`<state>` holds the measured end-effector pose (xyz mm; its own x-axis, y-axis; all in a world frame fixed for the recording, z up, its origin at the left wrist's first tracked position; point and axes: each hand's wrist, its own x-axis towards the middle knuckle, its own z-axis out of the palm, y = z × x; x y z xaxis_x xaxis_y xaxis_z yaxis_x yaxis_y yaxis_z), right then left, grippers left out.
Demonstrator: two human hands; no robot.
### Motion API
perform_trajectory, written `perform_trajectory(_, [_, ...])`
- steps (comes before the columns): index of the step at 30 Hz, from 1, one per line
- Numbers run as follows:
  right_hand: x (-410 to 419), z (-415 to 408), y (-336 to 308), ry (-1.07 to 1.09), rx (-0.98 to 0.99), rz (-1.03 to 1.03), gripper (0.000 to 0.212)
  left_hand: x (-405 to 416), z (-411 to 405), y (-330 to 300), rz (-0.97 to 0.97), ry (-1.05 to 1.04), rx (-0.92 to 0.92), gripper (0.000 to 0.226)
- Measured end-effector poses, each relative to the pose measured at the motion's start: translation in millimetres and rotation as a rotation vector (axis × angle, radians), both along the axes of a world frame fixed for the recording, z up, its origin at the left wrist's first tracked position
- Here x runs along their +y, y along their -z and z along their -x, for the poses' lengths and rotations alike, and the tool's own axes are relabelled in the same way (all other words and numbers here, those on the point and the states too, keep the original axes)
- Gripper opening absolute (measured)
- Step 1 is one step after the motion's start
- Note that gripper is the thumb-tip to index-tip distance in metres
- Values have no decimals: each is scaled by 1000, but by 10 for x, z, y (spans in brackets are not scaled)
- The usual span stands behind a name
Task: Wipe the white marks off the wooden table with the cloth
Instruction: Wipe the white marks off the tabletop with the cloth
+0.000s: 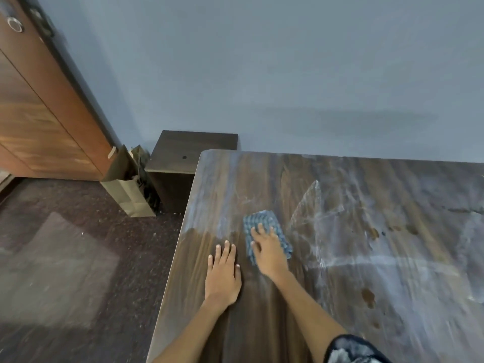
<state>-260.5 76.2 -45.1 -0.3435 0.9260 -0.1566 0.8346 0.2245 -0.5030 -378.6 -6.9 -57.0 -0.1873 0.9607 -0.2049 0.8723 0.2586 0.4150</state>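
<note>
A dark wooden table (262, 323) fills the lower right. White smeared marks (327, 218) cover its middle and right side, with fainter streaks near the left edge. A blue checked cloth (262, 218) lies flat on the table left of the thickest marks. My right hand (267, 251) presses on the cloth with straight, spread fingers. My left hand (224, 276) rests flat on the bare wood just left of the cloth, fingers straight. The strip of wood near my hands looks darker and free of white.
A small dark side table (191, 150) stands beyond the table's far left corner against the blue wall. A brown paper bag (128, 189) leans beside it. A wooden door (39, 106) is at the left. Several brown stains (368, 297) dot the table's right part.
</note>
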Motion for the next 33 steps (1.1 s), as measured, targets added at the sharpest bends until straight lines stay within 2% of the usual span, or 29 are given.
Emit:
perform_trajectory(2, [46, 97, 50, -133, 23, -6, 45, 235, 0, 17, -20, -25, 9, 57])
perform_trajectory(5, [76, -66, 174, -178, 62, -22, 44, 503, 20, 67, -67, -84, 9, 56])
perform_trajectory(9, [595, -327, 185, -18, 35, -65, 45, 829, 3, 117, -80, -55, 52, 55])
perform_trajectory(12, [1417, -359, 109, 147, -83, -92, 47, 1095, -18, 98, -86, -39, 63, 55])
perform_trajectory(15, [2181, -151, 68, 172, -122, -70, 49, 1315, -12, 115, -115, -30, 67, 56])
perform_trajectory(18, [2540, 277, 87, 67, -105, -94, 50, 1413, -33, 173, -163, -58, 101, 57])
perform_trajectory(21, [2428, 580, 117, -132, -40, -126, 49, 1420, -46, 242, -150, -71, 122, 56])
perform_trajectory(23, [2239, 550, 168, -247, -2, -144, 45, 1439, -59, 213, -134, -68, 177, 57])
perform_trajectory(25, [2100, 335, 221, -290, 3, -187, 44, 1451, -72, 123, -112, -73, 140, 56])
perform_trajectory(27, [2076, 60, 256, -227, -33, -227, 43, 1461, -80, 89, -116, -81, 121, 55])
perform_trajectory(29, [2228, -116, 264, -76, -110, -251, 44, 1465, -67, 94, -129, -101, 119, 54])
perform_trajectory(31, [2503, -105, 227, 104, -178, -236, 49, 1465, -69, 91, -126, -106, 141, 55])
perform_trajectory(33, [2763, 78, 170, 182, -195, -212, 52, 1457, -69, 82, -117, -95, 151, 56])
